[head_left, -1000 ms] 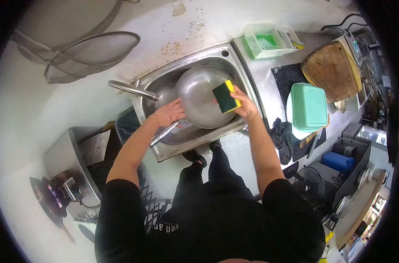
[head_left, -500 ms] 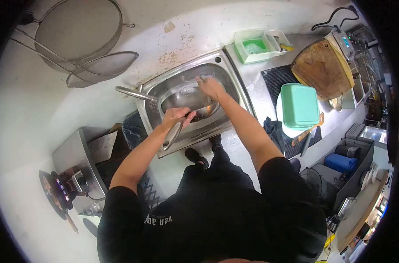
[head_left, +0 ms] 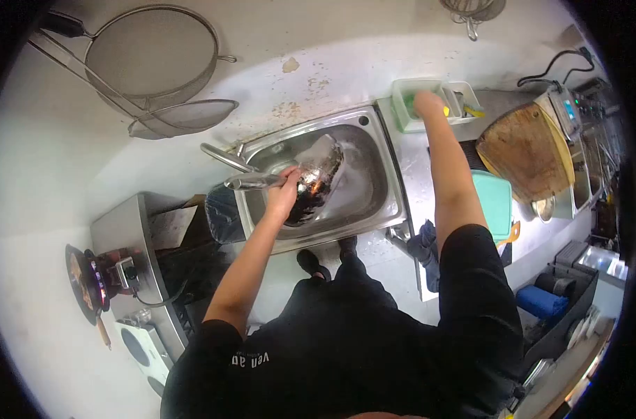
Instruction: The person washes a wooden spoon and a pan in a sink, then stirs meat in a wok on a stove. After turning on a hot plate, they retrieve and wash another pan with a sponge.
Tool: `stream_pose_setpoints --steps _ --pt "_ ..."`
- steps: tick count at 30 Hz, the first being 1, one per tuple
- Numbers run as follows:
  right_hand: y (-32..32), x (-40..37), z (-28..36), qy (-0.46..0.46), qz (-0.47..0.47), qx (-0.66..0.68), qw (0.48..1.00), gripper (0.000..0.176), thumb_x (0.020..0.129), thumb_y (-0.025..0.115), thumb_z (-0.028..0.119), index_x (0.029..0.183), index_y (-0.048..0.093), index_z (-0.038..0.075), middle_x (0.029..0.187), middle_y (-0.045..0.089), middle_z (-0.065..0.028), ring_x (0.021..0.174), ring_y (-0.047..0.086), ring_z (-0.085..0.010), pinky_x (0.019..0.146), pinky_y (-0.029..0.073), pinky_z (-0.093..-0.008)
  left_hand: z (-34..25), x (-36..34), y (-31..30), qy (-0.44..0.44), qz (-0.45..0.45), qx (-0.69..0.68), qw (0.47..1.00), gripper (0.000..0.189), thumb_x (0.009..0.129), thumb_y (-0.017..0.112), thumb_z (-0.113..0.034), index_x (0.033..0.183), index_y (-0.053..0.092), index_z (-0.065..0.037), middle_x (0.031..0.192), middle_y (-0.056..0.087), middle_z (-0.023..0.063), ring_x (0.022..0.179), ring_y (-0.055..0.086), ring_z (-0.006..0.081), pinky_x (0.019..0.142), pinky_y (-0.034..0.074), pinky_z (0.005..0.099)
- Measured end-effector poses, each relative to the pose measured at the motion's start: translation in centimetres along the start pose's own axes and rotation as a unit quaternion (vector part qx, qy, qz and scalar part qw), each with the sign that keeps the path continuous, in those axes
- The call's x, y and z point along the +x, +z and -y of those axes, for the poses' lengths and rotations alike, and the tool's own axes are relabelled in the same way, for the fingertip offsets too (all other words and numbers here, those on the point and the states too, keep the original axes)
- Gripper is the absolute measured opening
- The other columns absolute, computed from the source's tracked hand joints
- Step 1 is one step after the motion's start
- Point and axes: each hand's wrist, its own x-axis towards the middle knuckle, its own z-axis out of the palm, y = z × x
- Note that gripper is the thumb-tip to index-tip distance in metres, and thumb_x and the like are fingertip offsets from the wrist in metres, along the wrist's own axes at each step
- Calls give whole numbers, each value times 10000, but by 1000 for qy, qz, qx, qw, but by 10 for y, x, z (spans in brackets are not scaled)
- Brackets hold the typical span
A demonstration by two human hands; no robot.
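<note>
Tilting in the sink (head_left: pixel 368 192), a pan (head_left: pixel 319 176) is gripped by the left hand (head_left: pixel 283 193); the right hand (head_left: pixel 428 104) is buried in a green tub (head_left: pixel 404 98), its grip not discernible.

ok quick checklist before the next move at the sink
1. Left hand closed on the pan handle: ok
2. Pan inside the sink, tipped on its edge: ok
3. Right hand at the green tray: ok
4. Right hand gripping anything: cannot tell
5. Water running from the tap: cannot tell
</note>
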Motion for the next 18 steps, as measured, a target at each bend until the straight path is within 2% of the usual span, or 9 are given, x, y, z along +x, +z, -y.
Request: stream_pose_setpoints --steps 2,4,8,9,10,11,12,14,18 --pt "20 3 -7 -14 -2 29 999 321 742 562 190 1004 630 17 1034 629 -169 948 616 -317 815 486 -390 -11 -3 9 -18 -15 0 1000 404 861 569 -326 1034 604 37 1013 608 85 961 518 152 879 368 271" --pt "-23 -22 -10 -41 13 79 996 328 746 576 220 1011 633 36 1021 630 -177 942 618 -302 805 484 -389 -14 -5 16 -32 -27 14 999 587 874 528 -467 1091 571 77 1073 598 135 1023 511 173 914 354 278" --pt "-77 -134 33 -98 0 285 953 368 742 626 300 1015 631 53 886 653 -176 852 638 -276 746 485 -369 -16 -1 24 6 -22 65 998 663 886 452 -528 1087 569 93 1088 592 171 1044 521 208 917 361 293" --pt "-54 -161 50 -176 -2 401 899 370 751 651 302 1029 630 59 950 645 -178 907 623 -284 780 479 -362 -21 -3 26 10 -17 63 998 663 886 452 -528 1087 569 93 1088 592 171 1044 521 208 917 361 293" --pt "-55 -212 85 -118 1 438 891 348 766 662 265 1041 627 55 1067 610 -179 980 590 -314 840 461 -367 -25 -6 28 0 -20 63 998 668 885 454 -526 1080 568 103 1081 594 182 1031 530 214 909 369 295" --pt "-15 -235 111 -203 -61 576 789 344 776 655 199 1080 608 44 1178 556 -163 1048 551 -326 890 438 -387 -28 -9 30 -12 -22 64 998 674 884 457 -525 1074 567 113 1075 595 194 1017 538 219 901 377 298" --pt "16 -257 139 -227 -114 477 841 353 800 626 170 1122 582 32 1219 527 -156 1066 541 -324 916 420 -398 -30 -12 32 -9 -16 65 998 674 884 457 -525 1074 567 113 1075 595 194 1017 538 219 901 377 298" --pt "31 -287 178 -268 -277 384 839 367 832 588 184 1162 557 27 1244 499 -185 1098 504 -374 927 408 -406 -30 -16 33 -2 -57 56 997 611 865 496 -503 961 623 87 842 640 178 832 590 221 765 429 326" --pt "75 -224 183 -232 -267 421 835 330 867 531 195 1156 565 41 1259 480 -202 1151 438 -420 954 379 -419 -5 -12 30 44 -123 -59 990 485 873 550 -379 862 609 102 776 599 90 728 505 160 706 410 293"
